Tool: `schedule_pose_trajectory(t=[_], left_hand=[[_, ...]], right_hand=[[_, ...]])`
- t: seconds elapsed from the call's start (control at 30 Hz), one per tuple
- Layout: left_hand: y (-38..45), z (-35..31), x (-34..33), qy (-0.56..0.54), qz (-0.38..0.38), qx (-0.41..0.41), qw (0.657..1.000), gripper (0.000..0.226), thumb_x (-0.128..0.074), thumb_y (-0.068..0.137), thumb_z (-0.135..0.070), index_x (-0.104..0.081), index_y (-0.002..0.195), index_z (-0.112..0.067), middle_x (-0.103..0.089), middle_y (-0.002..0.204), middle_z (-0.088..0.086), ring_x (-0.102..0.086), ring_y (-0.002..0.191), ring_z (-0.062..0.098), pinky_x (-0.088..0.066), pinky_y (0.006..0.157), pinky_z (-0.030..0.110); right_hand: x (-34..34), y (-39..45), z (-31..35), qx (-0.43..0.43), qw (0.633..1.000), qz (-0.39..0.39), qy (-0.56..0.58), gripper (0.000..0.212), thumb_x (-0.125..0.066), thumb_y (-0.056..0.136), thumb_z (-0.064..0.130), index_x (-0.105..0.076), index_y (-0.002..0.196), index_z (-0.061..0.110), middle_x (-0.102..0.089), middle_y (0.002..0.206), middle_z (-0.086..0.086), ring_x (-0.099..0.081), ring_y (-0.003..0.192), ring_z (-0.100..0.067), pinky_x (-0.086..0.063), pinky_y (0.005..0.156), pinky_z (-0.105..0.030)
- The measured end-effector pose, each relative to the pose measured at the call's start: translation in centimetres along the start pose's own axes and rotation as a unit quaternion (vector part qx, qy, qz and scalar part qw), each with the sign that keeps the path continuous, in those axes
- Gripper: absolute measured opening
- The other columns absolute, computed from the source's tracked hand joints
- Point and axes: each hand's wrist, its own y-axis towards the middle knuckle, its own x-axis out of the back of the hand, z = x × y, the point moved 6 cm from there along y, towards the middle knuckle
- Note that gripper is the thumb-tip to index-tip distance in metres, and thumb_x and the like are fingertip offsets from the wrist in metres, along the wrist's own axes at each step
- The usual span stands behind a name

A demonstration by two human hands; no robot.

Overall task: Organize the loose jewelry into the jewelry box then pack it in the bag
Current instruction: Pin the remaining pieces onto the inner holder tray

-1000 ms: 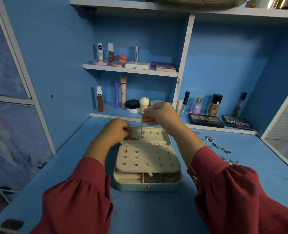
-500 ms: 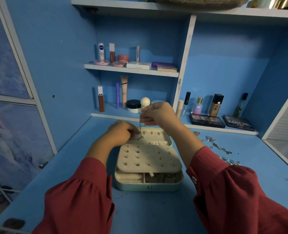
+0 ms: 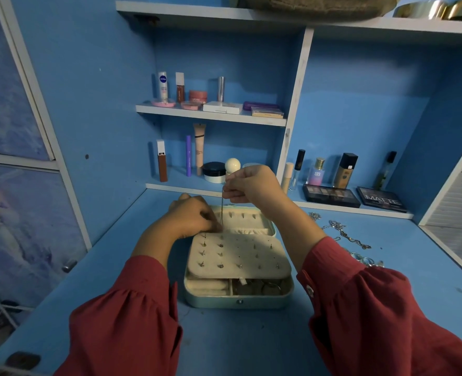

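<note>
An open pale green jewelry box (image 3: 238,301) sits mid-table, with a cream earring panel (image 3: 240,256) studded with several earrings folded over its tray. A thin chain necklace (image 3: 221,210) hangs straight down from my right hand (image 3: 251,185), which pinches its top end above the box lid (image 3: 254,221). My left hand (image 3: 192,217) grips the chain's lower end at the lid's left edge. Loose chains (image 3: 343,233) and rings (image 3: 365,260) lie on the table to the right.
Shelves behind hold cosmetics: bottles (image 3: 346,170), jars (image 3: 214,172), eyeshadow palettes (image 3: 330,195). A brownish bag (image 3: 314,5) rests on the top shelf. Blue side walls enclose the desk (image 3: 238,343); a patterned panel (image 3: 13,185) stands at the left.
My left hand has slid rightward along the lid edge, gathering the chain's lower end, so the loose coil is gone from sight and the chain hangs taut. My right hand stayed almost still.
</note>
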Motion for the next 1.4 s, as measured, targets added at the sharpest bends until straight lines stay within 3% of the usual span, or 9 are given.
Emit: schedule_pose_trajectory(t=[0.23, 0.33, 0.43, 0.57, 0.77, 0.9, 1.07, 1.27, 1.4], left_hand=[[0.4, 0.3, -0.7, 0.044, 0.019, 0.029, 0.998, 0.034, -0.063, 0.080, -0.059, -0.063, 0.076, -0.025, -0.051, 0.106, -0.002, -0.036, 0.104, 0.019, -0.034, 0.084, 0.034], [0.1, 0.6, 0.3, -0.173, -0.022, 0.032, 0.984, 0.009, -0.071, 0.082, -0.037, -0.069, 0.087, -0.029, -0.057, 0.110, -0.003, -0.047, 0.109, 0.021, -0.042, 0.092, 0.035], [-0.4, 0.8, 1.4, -0.375, -0.054, 0.001, 0.926, 0.029, -0.069, 0.083, -0.011, -0.068, 0.109, -0.024, -0.067, 0.112, -0.007, -0.061, 0.107, 0.012, -0.047, 0.096, 0.028], [-1.1, 0.4, 2.4, -0.459, -0.133, 0.002, 0.879, 0.022, -0.066, 0.085, -0.005, -0.069, 0.106, -0.010, -0.071, 0.092, -0.004, -0.065, 0.073, -0.009, -0.044, 0.061, 0.002], [-0.3, 2.4, 1.8, -0.423, -0.171, 0.079, 0.886, 0.011, -0.071, 0.079, 0.000, -0.072, 0.089, -0.004, -0.071, 0.081, 0.001, -0.065, 0.070, 0.002, -0.048, 0.069, 0.012], [0.4, 2.6, 1.3, -0.282, -0.192, 0.088, 0.936, 0.018, -0.066, 0.081, -0.001, -0.066, 0.076, -0.018, -0.065, 0.077, -0.003, -0.060, 0.074, 0.011, -0.048, 0.070, 0.021], [1.3, 2.2, 0.7, -0.120, -0.203, 0.092, 0.968, 0.022, -0.056, 0.083, -0.003, -0.065, 0.087, -0.023, -0.062, 0.092, 0.003, -0.059, 0.088, 0.024, -0.051, 0.077, 0.033], [1.7, 1.4, 0.7, -0.020, -0.207, 0.079, 0.975, 0.020, -0.055, 0.088, -0.008, -0.062, 0.101, -0.021, -0.051, 0.102, 0.012, -0.054, 0.093, 0.034, -0.049, 0.077, 0.037], [1.6, 0.8, 0.9, 0.036, -0.200, 0.069, 0.977, 0.023, -0.051, 0.089, -0.006, -0.059, 0.104, -0.020, -0.049, 0.099, 0.010, -0.053, 0.093, 0.034, -0.045, 0.071, 0.034]], right_hand=[[-0.4, 0.4, -0.2, -0.004, 1.000, 0.005, -0.011, 0.004, -0.065, 0.088, 0.003, -0.067, 0.091, 0.002, -0.070, 0.080, -0.015, -0.068, 0.057, -0.013, -0.057, 0.055, -0.020], [-0.8, 0.8, -0.4, -0.008, 0.999, 0.008, -0.037, 0.006, -0.067, 0.086, 0.005, -0.068, 0.082, 0.008, -0.071, 0.081, -0.014, -0.069, 0.062, -0.015, -0.058, 0.060, -0.022], [-1.4, 1.1, -0.7, -0.004, 0.998, 0.015, -0.058, 0.005, -0.070, 0.085, 0.007, -0.068, 0.081, 0.011, -0.071, 0.079, -0.012, -0.070, 0.068, -0.018, -0.060, 0.071, -0.029], [-2.1, 1.0, -0.8, 0.040, 0.997, 0.035, -0.062, 0.004, -0.068, 0.086, 0.007, -0.069, 0.089, 0.005, -0.068, 0.073, -0.010, -0.065, 0.063, -0.016, -0.058, 0.072, -0.031], [-2.6, 1.8, -2.3, 0.041, 0.991, 0.023, -0.126, 0.002, -0.065, 0.086, 0.005, -0.067, 0.087, 0.006, -0.065, 0.070, -0.010, -0.062, 0.058, -0.019, -0.059, 0.070, -0.034], [-2.8, 2.8, -3.2, 0.096, 0.958, 0.001, -0.270, 0.015, -0.060, 0.083, 0.002, -0.066, 0.085, 0.016, -0.065, 0.076, -0.005, -0.062, 0.064, -0.018, -0.059, 0.070, -0.035], [-3.9, 3.5, -3.5, 0.147, 0.892, 0.026, -0.426, 0.018, -0.057, 0.087, 0.008, -0.070, 0.093, 0.018, -0.064, 0.100, -0.003, -0.061, 0.092, -0.020, -0.045, 0.070, -0.027], [-4.7, 4.7, -4.3, 0.125, 0.864, 0.048, -0.485, 0.023, -0.056, 0.091, 0.017, -0.070, 0.108, 0.017, -0.064, 0.109, -0.005, -0.060, 0.098, -0.022, -0.051, 0.082, -0.033], [-5.0, 5.2, -5.0, 0.093, 0.853, 0.058, -0.511, 0.022, -0.056, 0.091, 0.022, -0.070, 0.107, 0.018, -0.064, 0.104, -0.004, -0.058, 0.091, -0.019, -0.046, 0.072, -0.029]])
